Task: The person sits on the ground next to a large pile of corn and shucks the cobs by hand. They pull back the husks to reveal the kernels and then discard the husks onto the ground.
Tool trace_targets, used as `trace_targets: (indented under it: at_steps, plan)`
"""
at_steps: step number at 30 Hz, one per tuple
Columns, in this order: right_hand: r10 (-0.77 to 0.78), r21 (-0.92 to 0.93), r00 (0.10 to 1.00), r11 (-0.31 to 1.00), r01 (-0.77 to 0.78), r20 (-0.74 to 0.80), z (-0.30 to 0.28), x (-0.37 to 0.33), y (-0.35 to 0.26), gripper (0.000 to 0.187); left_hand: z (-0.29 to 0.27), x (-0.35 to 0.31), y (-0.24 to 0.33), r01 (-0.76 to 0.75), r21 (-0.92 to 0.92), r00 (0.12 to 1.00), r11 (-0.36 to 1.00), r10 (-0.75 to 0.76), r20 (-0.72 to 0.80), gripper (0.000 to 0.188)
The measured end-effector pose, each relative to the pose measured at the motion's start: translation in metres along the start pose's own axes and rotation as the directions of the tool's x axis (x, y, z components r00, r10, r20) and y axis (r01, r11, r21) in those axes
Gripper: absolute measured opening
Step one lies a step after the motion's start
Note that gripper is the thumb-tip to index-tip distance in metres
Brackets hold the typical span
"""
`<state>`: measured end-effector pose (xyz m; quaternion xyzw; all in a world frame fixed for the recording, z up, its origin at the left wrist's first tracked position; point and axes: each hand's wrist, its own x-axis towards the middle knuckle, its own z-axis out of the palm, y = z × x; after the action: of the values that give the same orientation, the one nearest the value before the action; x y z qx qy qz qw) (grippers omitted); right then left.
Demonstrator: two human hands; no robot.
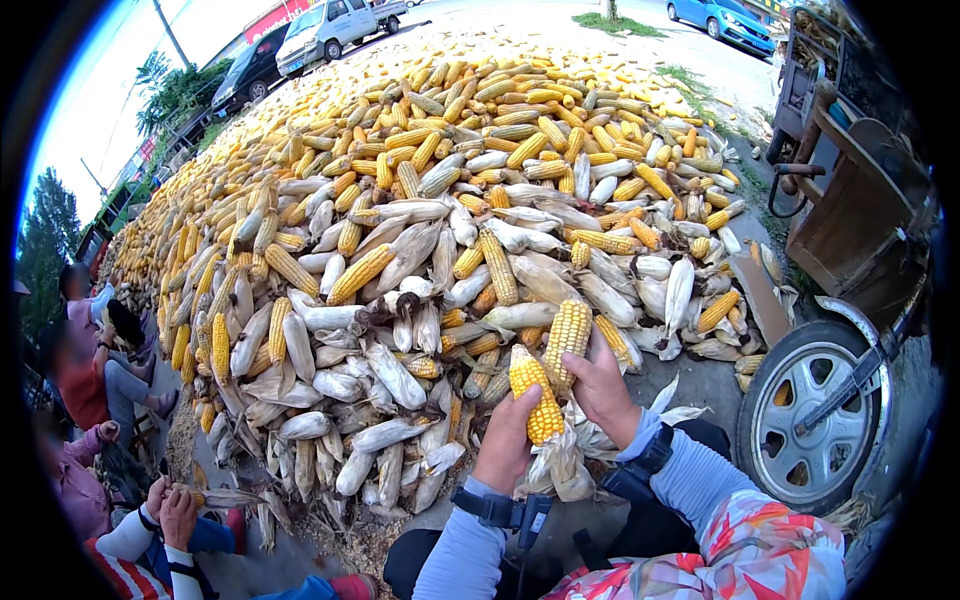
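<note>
Head view shows the left hand (507, 437) closed around a yellow corn cob (535, 394) whose pale husk (560, 465) hangs peeled below it. Just right of it, the right hand (600, 388) grips a second cob (567, 340), held upright and touching the first. Beyond both lies a big corn pile (420, 200), husked and unhusked ears mixed. A cart wheel (812, 415) stands near right; other people (95, 370) sit at the left, cars (330, 28) far off.
</note>
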<state>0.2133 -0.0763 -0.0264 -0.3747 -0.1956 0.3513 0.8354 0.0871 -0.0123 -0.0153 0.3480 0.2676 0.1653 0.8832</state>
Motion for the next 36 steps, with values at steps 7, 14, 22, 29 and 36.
trace_targets:
  at_steps: [7,14,22,29,36]
  plan:
    - [0.096,0.178,0.995,0.979,-0.101,0.035,-0.001,0.006,0.000,0.048,-0.006,0.001,-0.001,-0.131,0.002,0.984,0.991,0.130,-0.124,0.034]
    - [0.187,0.297,0.981,0.935,-0.194,0.053,0.002,0.003,0.001,0.043,-0.011,-0.006,0.014,-0.337,-0.108,0.929,0.935,0.312,-0.197,0.040]
    - [0.176,0.303,0.984,0.937,-0.174,0.019,0.009,-0.001,0.006,0.046,-0.026,-0.016,0.034,-0.502,-0.168,0.846,0.849,0.441,-0.299,0.042]
    - [0.139,0.215,0.990,0.967,-0.135,-0.005,-0.002,0.002,0.004,0.050,-0.043,-0.029,0.064,-0.497,-0.142,0.846,0.856,0.442,-0.297,0.034]
    - [0.192,0.208,0.981,0.959,-0.195,0.037,0.004,0.002,0.009,0.042,-0.029,-0.015,0.030,-0.358,-0.037,0.906,0.933,0.338,-0.257,0.030]
